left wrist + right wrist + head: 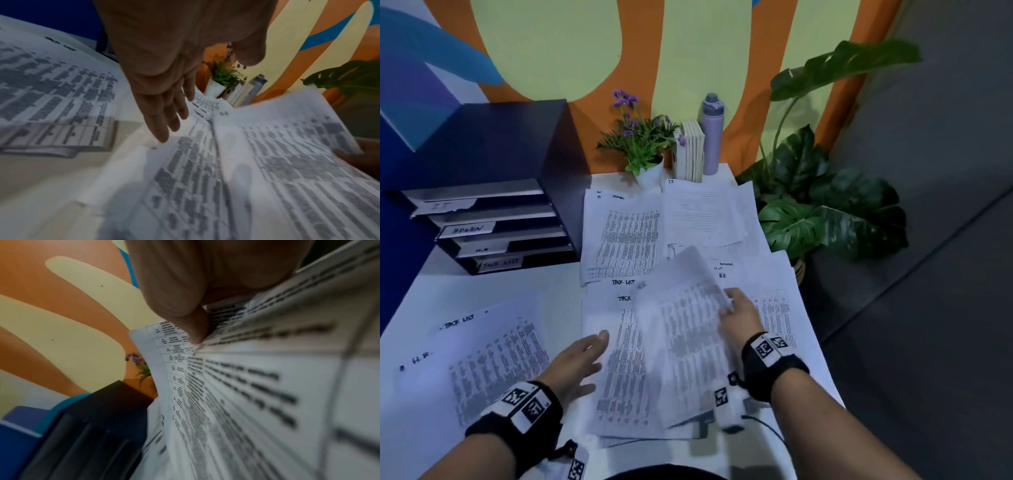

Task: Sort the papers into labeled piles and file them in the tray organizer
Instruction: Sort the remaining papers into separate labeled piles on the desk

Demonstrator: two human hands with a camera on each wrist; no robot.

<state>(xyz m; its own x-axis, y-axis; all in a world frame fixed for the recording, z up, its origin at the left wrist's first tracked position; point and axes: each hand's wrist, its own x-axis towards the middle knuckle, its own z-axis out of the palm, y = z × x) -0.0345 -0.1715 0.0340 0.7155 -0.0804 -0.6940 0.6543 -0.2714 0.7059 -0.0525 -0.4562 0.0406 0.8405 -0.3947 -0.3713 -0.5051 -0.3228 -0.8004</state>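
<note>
From the head view I see the right hand (739, 317) pinching a printed white paper sheet (685, 329), lifted above the stack marked TASK LIST (619, 359) on the white tabletop (431, 291). The left hand (577, 363) hovers spread beside it. Only the right wrist view shows the thumb (197, 327) pressing the sheet edge. The black tray organizer (493, 192) stands far left

A printed sheet (688, 329), dense with table text, is lifted and curling above a stack headed "TASK LIST" (616, 359) on the white counter (493, 291). More printed piles lie around it: one at left (493, 359), two behind marked "ADMIN" (623, 236) and "IT" (705, 212). A black tray organizer (493, 205) with four labeled trays stands at back left.
</note>
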